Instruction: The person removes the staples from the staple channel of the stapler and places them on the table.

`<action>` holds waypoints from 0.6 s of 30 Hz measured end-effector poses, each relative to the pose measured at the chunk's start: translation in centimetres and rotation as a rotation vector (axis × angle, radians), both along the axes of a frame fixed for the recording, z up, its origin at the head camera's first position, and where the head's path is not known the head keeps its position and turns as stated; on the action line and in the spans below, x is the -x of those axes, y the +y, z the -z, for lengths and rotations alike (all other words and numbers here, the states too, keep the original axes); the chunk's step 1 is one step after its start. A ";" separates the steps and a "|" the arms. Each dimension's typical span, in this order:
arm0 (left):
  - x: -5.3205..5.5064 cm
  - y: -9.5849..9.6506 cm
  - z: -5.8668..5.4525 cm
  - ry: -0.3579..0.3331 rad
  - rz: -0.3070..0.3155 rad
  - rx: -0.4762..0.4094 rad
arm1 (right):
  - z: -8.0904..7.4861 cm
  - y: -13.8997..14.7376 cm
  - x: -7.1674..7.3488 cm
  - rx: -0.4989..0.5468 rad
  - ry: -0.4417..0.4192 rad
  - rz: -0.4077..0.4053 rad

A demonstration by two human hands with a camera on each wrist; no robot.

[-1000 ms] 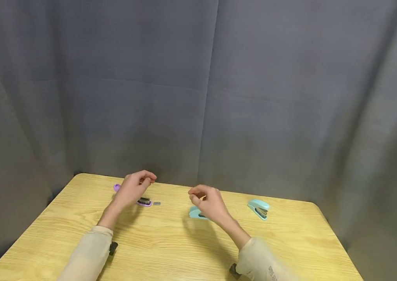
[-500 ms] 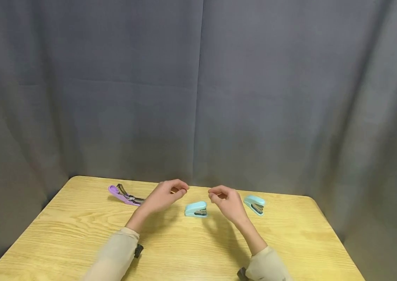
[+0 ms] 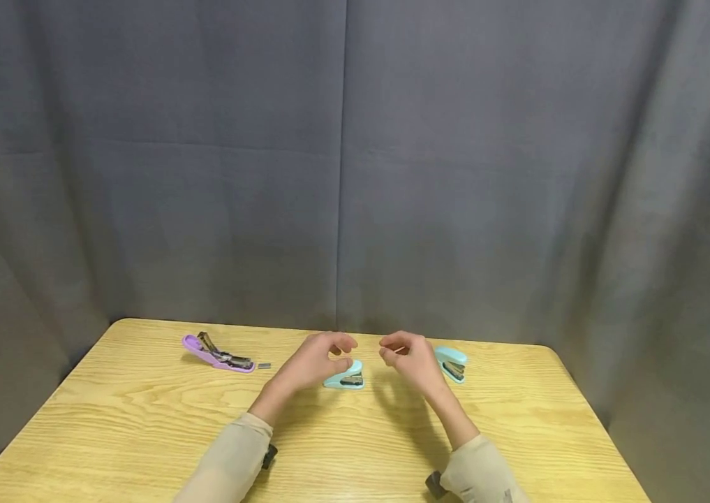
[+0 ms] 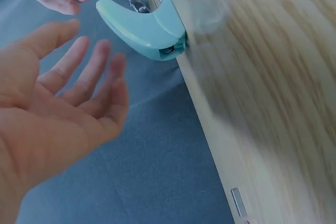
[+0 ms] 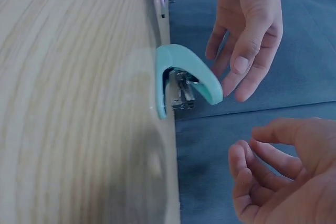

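A mint-green stapler [image 3: 352, 378] stands on the table in the middle, its arched top raised over the metal magazine [image 5: 182, 90] in the right wrist view. My left hand [image 3: 315, 360] hovers above and partly in front of it, fingers loosely bent, holding nothing. To the right of that stapler, my right hand [image 3: 414, 361] hangs over the table with relaxed, slightly curled fingers and nothing in them. The two hands face each other, apart. Behind the right hand sits a second mint-green stapler [image 3: 452, 362], partly covered by it.
On the left side of the table [image 3: 141, 419] lies a purple stapler [image 3: 213, 354] spread open, its dark magazine tilted up. Beside its tip is a small grey strip of staples [image 3: 264, 365]. A grey curtain [image 3: 235, 175] hangs behind the table.
My left hand has moved right, from over the purple stapler to the middle mint-green one. My right hand has shifted right, away from that stapler. The view has shifted slightly.
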State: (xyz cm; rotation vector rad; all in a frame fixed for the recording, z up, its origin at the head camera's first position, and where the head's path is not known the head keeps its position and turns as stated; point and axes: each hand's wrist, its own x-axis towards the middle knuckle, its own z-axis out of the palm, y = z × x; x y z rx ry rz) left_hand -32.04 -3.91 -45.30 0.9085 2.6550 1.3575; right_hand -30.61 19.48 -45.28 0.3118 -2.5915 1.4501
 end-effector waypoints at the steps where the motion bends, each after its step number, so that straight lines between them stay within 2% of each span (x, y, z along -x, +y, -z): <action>1: 0.1 0.2 0.1 -0.007 0.007 0.020 | 0.2 0.1 0.1 0.001 -0.012 -0.004; 5: 0.2 0.7 0.6 -0.043 0.014 0.100 | 1.1 0.1 0.3 -0.021 -0.079 -0.057; 8: 0.0 0.9 0.9 -0.040 0.005 0.145 | 1.8 -0.1 0.3 -0.063 -0.120 -0.105; 13: -0.3 1.3 0.9 -0.011 -0.033 0.176 | 2.9 -0.3 0.4 -0.095 -0.132 -0.177; 18: -0.4 1.6 1.0 -0.001 -0.061 0.235 | 3.9 -1.0 0.6 -0.077 -0.154 -0.274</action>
